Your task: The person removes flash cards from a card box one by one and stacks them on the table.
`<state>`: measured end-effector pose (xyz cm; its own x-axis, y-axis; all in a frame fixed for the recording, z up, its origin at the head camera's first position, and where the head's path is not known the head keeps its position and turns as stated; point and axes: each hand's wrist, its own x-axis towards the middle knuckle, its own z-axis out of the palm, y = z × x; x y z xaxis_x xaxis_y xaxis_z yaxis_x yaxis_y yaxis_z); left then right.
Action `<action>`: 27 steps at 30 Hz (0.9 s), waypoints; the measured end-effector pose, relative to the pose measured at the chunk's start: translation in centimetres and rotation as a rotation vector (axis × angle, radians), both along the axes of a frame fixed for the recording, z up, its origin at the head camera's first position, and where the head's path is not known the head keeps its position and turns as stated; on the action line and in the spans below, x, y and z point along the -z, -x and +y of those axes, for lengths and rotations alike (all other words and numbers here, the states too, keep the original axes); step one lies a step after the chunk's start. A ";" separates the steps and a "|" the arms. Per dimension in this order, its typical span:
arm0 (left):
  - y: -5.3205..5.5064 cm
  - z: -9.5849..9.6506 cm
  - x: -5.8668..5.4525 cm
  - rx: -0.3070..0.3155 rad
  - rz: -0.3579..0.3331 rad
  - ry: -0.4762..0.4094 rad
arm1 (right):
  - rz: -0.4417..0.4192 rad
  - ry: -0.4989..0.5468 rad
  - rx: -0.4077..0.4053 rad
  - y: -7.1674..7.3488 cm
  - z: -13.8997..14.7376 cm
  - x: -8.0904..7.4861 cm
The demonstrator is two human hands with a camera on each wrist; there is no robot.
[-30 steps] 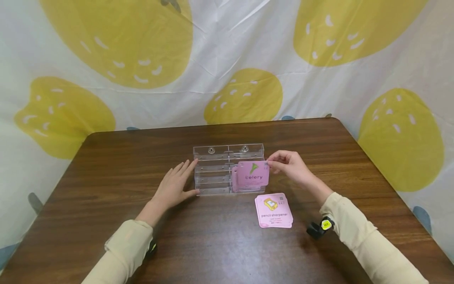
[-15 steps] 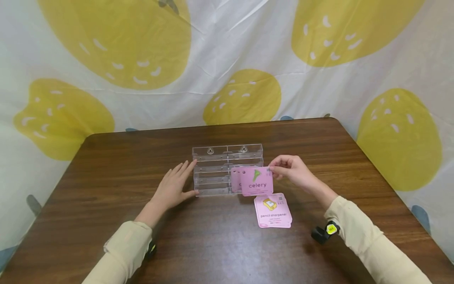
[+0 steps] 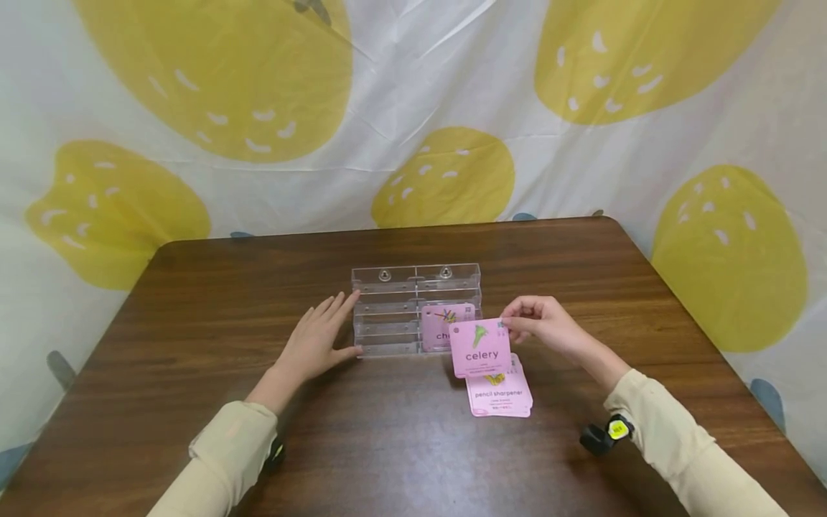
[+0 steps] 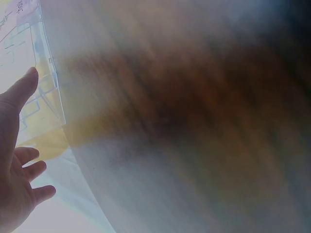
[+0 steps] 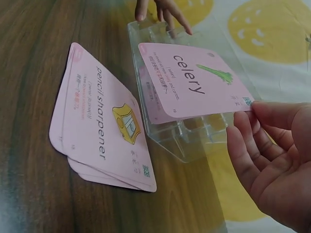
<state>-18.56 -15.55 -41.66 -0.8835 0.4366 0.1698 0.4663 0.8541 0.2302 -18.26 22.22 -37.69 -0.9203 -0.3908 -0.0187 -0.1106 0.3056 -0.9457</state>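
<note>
My right hand [image 3: 545,327] pinches the upper right corner of a pink celery flash card [image 3: 479,352] between thumb and fingers. In the head view that card hangs in front of a clear acrylic rack [image 3: 385,329] and overlaps a small stack of pink cards [image 3: 499,402] on the table, a pencil sharpener card on top. Another pink card [image 3: 436,327] stands in the rack's lower right, partly hidden by the celery card. My left hand [image 3: 314,336] has its fingers spread against the rack's left side; thumb and fingertips touch its edge. In the right wrist view the celery card [image 5: 194,80] shows its printed face.
The brown wooden table [image 3: 258,280] reaches back to a white cloth [image 3: 271,197] printed with yellow fruit. The rack has two columns of stepped compartments. A black wrist strap with a yellow tag [image 3: 618,429] sits on the right wrist.
My right hand has drawn the celery card out of the rack, toward me and to the right, uncovering the card behind it. The left hand stays at the rack's side.
</note>
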 end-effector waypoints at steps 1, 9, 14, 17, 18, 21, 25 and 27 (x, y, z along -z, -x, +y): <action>0.0 0.0 0.0 0.001 0.001 0.000 | -0.007 0.007 0.000 -0.1 0.1 0.0; 0.0 0.0 0.1 0.001 0.006 0.005 | -0.122 0.027 0.029 -0.6 1.1 0.6; 0.0 0.0 0.0 0.001 0.005 0.003 | -0.175 0.049 0.030 -0.8 1.8 1.4; -0.1 0.0 0.0 0.000 -0.002 0.002 | -0.215 0.062 0.030 -0.9 2.1 1.9; -0.1 0.0 0.0 0.000 -0.005 0.003 | -0.227 0.068 0.028 -0.9 2.1 2.0; -0.1 0.0 0.0 -0.002 -0.007 0.007 | -0.252 0.077 0.021 -1.0 2.4 2.6; -0.1 0.1 -0.1 -0.003 -0.003 0.005 | -0.282 0.094 0.012 -1.1 2.5 3.2; -0.1 0.1 -0.1 -0.002 0.000 0.001 | -0.300 0.098 0.007 -1.2 2.6 3.5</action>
<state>-18.41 -15.43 -41.55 -0.8844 0.4350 0.1694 0.4646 0.8553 0.2293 -17.09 24.77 -41.17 -0.8822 -0.3975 -0.2523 0.1795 0.2114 -0.9608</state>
